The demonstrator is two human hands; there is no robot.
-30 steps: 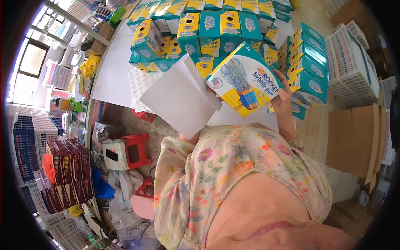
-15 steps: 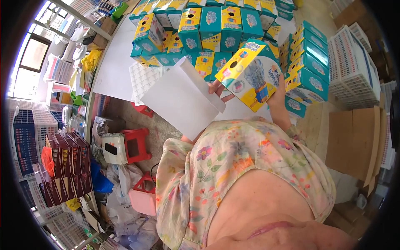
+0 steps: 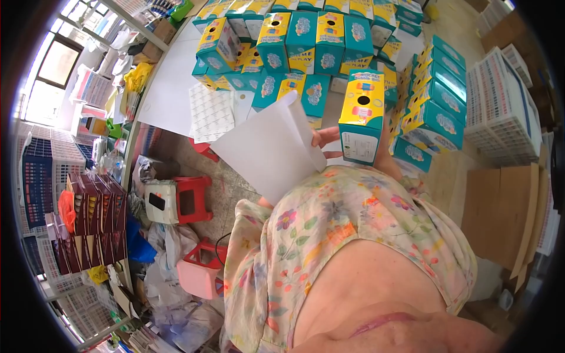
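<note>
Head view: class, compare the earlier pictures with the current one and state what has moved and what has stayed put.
The teal and yellow cardboard toy box has been turned from lying tilted with its broad picture face up to standing upright, narrow side toward the camera. It is held from behind; that hand is mostly hidden. The white paper sheet has shifted slightly right, with fingertips showing at its edge. The stacked teal boxes on the white table stayed as they were.

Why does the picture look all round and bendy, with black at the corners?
In the head view, a fisheye lens curves straight lines near the rim, so the long white table edge bows, and the corners stay black. The window at upper left glares white. The teal and yellow cardboard box and the white paper sheet near the middle look sharp.
</note>
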